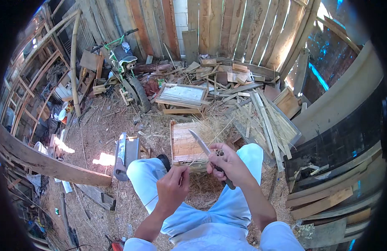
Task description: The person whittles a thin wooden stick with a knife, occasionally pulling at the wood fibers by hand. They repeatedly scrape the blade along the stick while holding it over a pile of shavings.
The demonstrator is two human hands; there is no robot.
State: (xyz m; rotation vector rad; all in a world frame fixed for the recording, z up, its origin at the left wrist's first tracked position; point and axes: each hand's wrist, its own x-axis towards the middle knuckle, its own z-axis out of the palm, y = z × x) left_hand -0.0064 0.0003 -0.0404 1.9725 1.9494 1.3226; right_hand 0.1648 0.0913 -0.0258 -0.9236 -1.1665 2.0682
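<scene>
a: from my remote seat, what do i have at the centre of the view?
b: right hand [233, 165], closed around a metal-bladed knife with a black handle [201, 142]. the blade slants up and to the left, its tip in line with the inside of a shallow pale wooden tray [175, 146] on the ground beyond.
a: and the left hand [172, 185]?
b: closed, thumb and fingers drawn together, just beside the tray's near edge in my view. a thin strip may lie in the pinch; i cannot tell.
a: surroundings?
b: dry straw-like fibres [218, 129], loose across the tray's right side. left of the tray, a grey saw-like tool [122, 147] along the left edge of a dark box-shaped stand [133, 149]. farther off, a white-topped wooden frame [181, 93] beside heaped wood scraps.
a: which step do i read here?
b: close handwork, i judge: knife raised, hands near each other but apart. i see no clear contact between blade and any piece.
a: what would the next move call for?
b: if i were guiding a stroke, a steady left pinch, a firm right grip, and the edge turned away from the left fingertips.
</scene>
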